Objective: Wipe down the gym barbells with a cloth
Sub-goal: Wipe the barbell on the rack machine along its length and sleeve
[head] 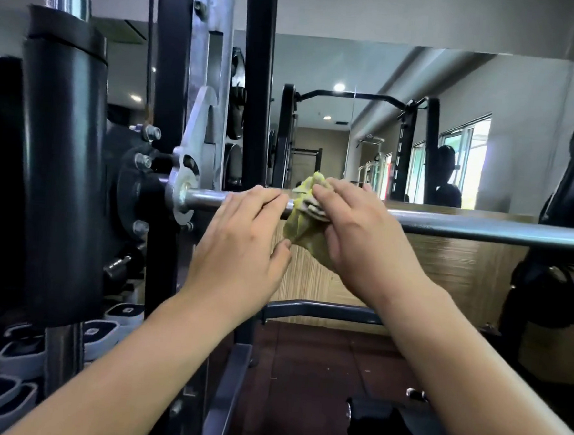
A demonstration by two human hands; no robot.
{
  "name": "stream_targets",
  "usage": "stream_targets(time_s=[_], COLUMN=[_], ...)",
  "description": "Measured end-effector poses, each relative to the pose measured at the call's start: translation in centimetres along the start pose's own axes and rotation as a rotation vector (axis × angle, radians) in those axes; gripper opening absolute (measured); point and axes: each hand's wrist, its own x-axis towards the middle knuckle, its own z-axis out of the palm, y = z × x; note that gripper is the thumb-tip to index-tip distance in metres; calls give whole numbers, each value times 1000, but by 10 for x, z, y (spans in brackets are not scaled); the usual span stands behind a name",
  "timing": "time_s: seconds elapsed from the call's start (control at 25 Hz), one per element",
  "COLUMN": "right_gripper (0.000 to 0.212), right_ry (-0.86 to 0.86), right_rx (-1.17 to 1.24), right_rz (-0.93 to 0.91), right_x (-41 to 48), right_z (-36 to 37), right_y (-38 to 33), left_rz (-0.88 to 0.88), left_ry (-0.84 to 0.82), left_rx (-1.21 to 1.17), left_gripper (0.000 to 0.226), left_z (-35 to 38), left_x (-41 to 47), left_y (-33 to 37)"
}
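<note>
Black rack upright (257, 81) rises left of centre, with a fat black sleeve (60, 170) on a chrome guide rod at far left. Wall mirror (372, 71) behind, over a wood-grain panel (460, 271). Dark reddish floor (303, 369) below. Row of dumbbell heads (18, 359) low at left.

Barbell (480, 229): steel, runs level across the view at chest height, its left end in a bolted hub on the rack.

Right hand (365, 235): on the bar just right of centre, fingers curled over a bunched cloth and pressing it onto the steel. Thumb side hidden.

Left hand (244, 241): just beside the right, toward the hub. Fingers nearly straight, laid across the top of the bar; thumb spread below, tip at the cloth's hanging edge. Not wrapped round the bar.

Cloth (303, 228): yellow-green, crumpled, draped over the bar between the two hands, a fold hanging beneath.
</note>
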Motion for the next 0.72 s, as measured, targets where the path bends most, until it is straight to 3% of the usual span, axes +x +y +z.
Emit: stream_targets(time_s=[0.28, 0.44, 0.72], right_gripper=[59, 60, 59], right_ry=[-167, -245, -542], right_rx=[240, 373, 624], right_rz=[57, 166, 318], right_x=[44, 79, 76], right_z=[-14, -41, -121], right_y=[-12, 7, -13], left_rz=[-275, -412, -642], left_ry=[-44, -184, -503], left_rx=[-223, -245, -244], left_gripper=[52, 55, 59], left_z=[-18, -53, -160], left_x=[47, 79, 60], left_y=[8, 19, 47])
